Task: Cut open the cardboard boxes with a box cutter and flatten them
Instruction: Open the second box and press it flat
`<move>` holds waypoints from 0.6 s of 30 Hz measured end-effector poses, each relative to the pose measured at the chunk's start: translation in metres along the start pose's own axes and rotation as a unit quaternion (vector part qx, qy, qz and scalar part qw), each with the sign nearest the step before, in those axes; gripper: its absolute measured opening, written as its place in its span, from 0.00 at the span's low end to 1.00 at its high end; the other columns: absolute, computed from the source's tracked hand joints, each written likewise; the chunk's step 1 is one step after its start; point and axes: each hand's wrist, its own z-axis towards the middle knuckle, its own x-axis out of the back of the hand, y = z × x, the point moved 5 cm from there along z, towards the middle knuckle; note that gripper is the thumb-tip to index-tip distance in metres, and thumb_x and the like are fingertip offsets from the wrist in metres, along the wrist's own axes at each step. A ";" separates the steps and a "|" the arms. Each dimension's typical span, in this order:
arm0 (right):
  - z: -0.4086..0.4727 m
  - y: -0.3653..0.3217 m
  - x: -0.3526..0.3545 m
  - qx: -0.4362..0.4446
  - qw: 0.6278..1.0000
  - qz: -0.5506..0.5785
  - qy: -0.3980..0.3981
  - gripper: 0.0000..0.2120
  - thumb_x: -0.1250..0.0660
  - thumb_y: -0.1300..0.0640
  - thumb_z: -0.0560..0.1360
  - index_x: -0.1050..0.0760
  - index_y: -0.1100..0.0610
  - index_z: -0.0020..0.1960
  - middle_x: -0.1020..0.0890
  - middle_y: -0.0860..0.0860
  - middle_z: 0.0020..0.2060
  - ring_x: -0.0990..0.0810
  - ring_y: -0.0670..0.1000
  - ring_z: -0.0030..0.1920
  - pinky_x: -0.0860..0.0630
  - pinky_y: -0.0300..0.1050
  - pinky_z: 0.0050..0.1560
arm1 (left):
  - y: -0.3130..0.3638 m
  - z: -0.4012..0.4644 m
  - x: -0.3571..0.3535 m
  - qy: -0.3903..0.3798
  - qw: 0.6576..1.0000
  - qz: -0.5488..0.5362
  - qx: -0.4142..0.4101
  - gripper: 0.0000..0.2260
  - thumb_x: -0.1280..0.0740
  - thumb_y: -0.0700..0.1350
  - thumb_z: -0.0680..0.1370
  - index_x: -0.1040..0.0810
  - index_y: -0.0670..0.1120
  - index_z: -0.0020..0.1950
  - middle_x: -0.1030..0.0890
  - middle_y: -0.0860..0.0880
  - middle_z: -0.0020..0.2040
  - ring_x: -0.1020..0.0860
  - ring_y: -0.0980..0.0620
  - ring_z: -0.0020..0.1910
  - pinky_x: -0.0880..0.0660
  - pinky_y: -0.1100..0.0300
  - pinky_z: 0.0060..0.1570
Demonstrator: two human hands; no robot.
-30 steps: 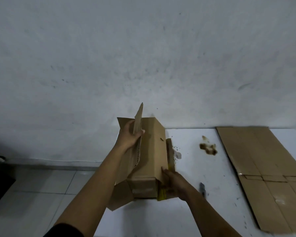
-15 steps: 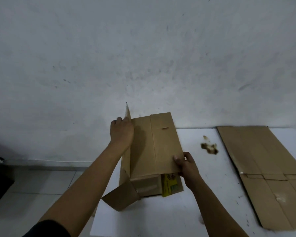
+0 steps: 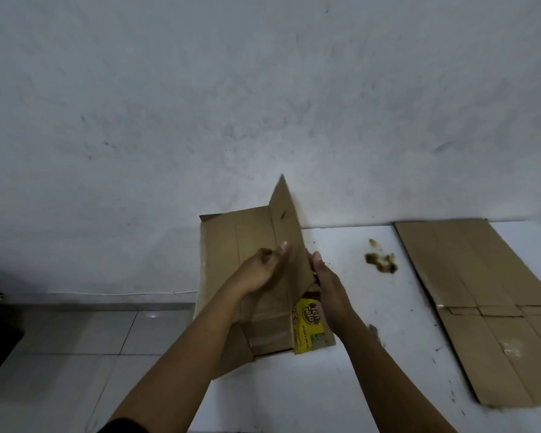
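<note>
1. The cardboard box [image 3: 250, 276], already cut open, lies at the left end of the white table [image 3: 372, 354], its left part overhanging the table edge. One panel [image 3: 289, 232] stands up from it in a peak against the wall, and a yellow printed flap [image 3: 308, 328] shows at its near end.
2. The step in hand looks like flattening: folding that raised panel down along its crease. To do it well, I would press along the fold line rather than at the tip, keep the box's weight on the table so it cannot tip off the edge, and lay the panel down evenly so it does not buckle.
3. The left hand [image 3: 258, 271] is against the near face of the raised panel, fingers partly curled with the fingertips on the cardboard; whether it pinches the panel I cannot tell.
4. The right hand [image 3: 330, 289] is at the panel's right edge, fingers fairly straight and pointing forward, seemingly bracing the cardboard; its fingertips are partly hidden.
5. A flattened box [image 3: 487, 307] lies well apart at the right end of the table, with a brown stain [image 3: 381, 260] between.
</note>
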 end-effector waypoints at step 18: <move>0.033 0.074 -0.004 -0.093 0.980 -0.155 -0.082 0.35 0.49 0.28 0.76 0.39 0.42 0.78 0.40 0.49 0.79 0.42 0.54 0.78 0.41 0.53 0.73 | -0.015 0.013 0.009 -0.011 0.968 -0.246 0.051 0.32 0.46 0.72 0.77 0.36 0.57 0.75 0.29 0.49 0.73 0.33 0.46 0.72 0.40 0.35 0.68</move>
